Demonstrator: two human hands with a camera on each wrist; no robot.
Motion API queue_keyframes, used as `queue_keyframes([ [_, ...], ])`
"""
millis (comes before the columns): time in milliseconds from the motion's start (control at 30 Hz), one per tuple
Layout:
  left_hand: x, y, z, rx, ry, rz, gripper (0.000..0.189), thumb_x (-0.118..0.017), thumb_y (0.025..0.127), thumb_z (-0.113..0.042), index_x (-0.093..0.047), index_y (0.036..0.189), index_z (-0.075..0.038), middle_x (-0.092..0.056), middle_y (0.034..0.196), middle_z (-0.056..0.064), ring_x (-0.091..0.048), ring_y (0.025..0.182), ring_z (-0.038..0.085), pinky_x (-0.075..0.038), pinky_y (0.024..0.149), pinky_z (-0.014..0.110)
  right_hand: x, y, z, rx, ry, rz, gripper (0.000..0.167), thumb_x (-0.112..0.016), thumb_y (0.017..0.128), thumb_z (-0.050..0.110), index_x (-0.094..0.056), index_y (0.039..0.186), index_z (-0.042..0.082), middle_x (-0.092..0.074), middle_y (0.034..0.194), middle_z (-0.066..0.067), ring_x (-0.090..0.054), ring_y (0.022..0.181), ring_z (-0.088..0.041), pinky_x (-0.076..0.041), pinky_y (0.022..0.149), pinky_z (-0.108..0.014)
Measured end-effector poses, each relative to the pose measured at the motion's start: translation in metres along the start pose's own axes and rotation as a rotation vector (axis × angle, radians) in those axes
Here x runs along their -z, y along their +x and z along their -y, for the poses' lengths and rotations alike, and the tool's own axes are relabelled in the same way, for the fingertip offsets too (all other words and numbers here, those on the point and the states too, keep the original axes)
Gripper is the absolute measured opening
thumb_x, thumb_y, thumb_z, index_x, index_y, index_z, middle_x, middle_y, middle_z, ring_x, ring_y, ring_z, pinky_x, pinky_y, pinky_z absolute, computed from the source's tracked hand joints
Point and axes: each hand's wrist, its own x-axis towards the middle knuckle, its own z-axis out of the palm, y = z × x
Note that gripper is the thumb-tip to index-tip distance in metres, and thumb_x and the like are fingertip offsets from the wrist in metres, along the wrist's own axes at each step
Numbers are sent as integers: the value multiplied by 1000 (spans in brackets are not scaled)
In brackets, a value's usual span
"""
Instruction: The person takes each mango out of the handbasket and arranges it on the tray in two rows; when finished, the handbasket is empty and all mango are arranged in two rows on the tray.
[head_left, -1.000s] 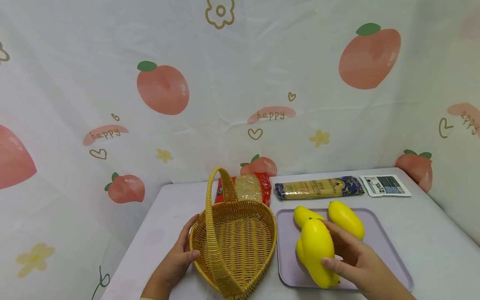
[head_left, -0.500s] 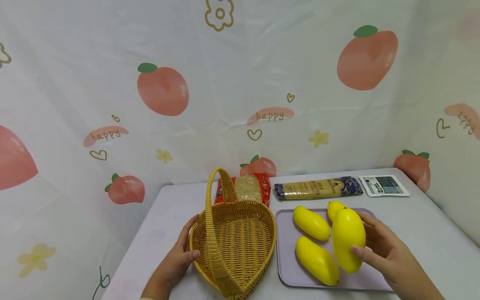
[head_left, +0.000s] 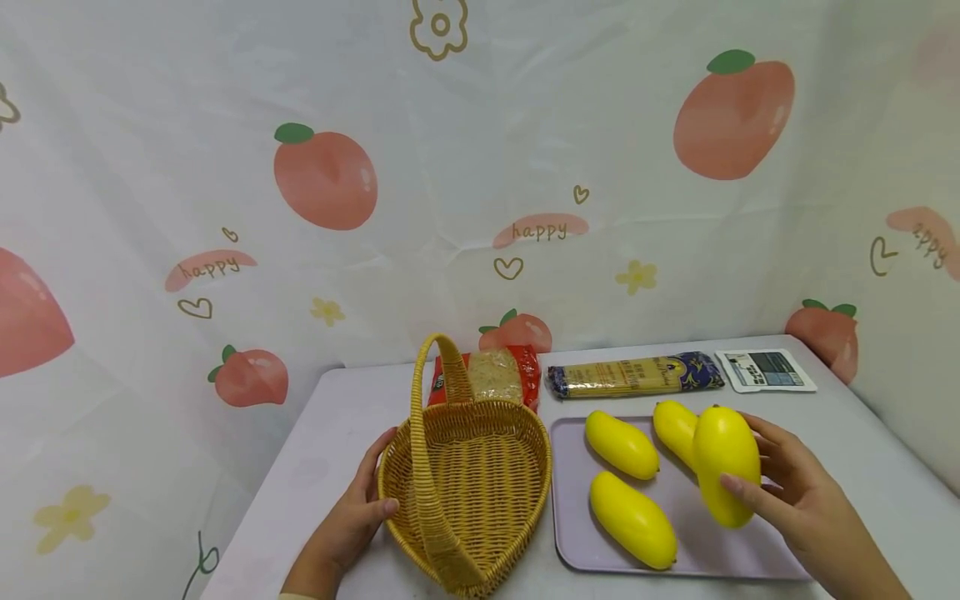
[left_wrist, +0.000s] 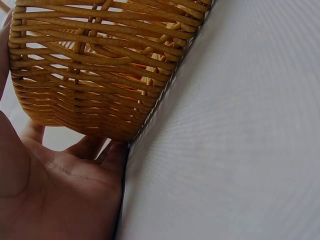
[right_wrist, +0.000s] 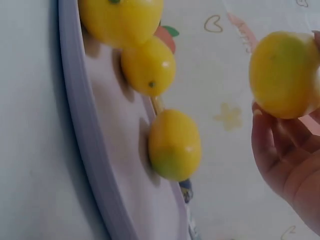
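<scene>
My left hand (head_left: pixel 351 521) grips the left side of a heart-shaped wicker basket (head_left: pixel 487 483), thumb over the rim. In the left wrist view its fingers lie along the basket's woven wall (left_wrist: pixel 100 65). Nothing lies inside the basket. Held upright above the right part of a lilac tray (head_left: pixel 705 550) is a yellow mango (head_left: pixel 726 467), pinched between the thumb and fingers of my right hand (head_left: pixel 798 492). The right wrist view shows this mango (right_wrist: pixel 280 75) raised off the tray. Three more mangoes rest on the tray: one back left (head_left: pixel 621 446), one front left (head_left: pixel 633 521), one behind the held mango (head_left: pixel 673 427).
Behind the basket lies a red packet (head_left: pixel 530 371) of pale dried food, partly hidden by it. A long pack of spaghetti (head_left: pixel 637 377) and a flat white pouch (head_left: pixel 768 371) lie behind the tray. A peach-print sheet (head_left: pixel 420 275) hangs around the white table (head_left: pixel 300 467).
My right hand has carried the held mango rightward over the tray, uncovering the front-left mango and partly covering the back-right one. My left hand and the basket have stayed in place.
</scene>
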Motion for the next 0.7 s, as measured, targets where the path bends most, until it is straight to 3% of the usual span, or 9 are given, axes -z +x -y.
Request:
queue_keyframes([
  [67, 0, 0, 0, 2, 2, 0, 103, -77, 96, -8, -15, 176, -27, -16, 177, 16, -41, 151, 23, -40, 116, 31, 0, 1, -1, -1, -53, -12, 79, -76, 106, 28, -32, 168, 5, -46, 154, -22, -54, 107, 0, -54, 77, -17],
  [167, -1, 0, 0, 9, 6, -6, 103, -76, 95, -8, -15, 176, -27, -12, 178, 15, -40, 151, 22, -40, 116, 31, 1, 4, -3, -4, -157, -6, 81, -79, 103, 36, -37, 164, 4, -53, 148, -24, -58, 112, -18, -54, 76, -18],
  [300, -2, 1, -2, 24, 4, -23, 103, -77, 94, -7, -17, 175, -30, -11, 178, 11, -38, 152, 20, -38, 116, 29, 3, 9, -10, -21, -288, 81, 83, -82, 99, 43, -44, 158, 0, -58, 142, -25, -62, 108, -32, -55, 73, -24],
  [500, -2, 1, -2, 18, 10, -14, 104, -78, 96, -10, -15, 175, -28, -14, 177, 16, -42, 150, 23, -41, 115, 31, 4, 18, -18, -105, -377, 266, 86, -87, 93, 46, -51, 148, -9, -66, 130, -16, -61, 101, -26, -58, 80, -41],
  [700, -1, 1, 0, 28, 3, -17, 104, -78, 95, -9, -14, 175, -29, -15, 176, 16, -44, 149, 25, -43, 114, 33, -3, 21, -21, -233, -415, 350, 99, -90, 85, 57, -53, 142, -15, -66, 125, -26, -64, 101, -31, -58, 91, -61],
])
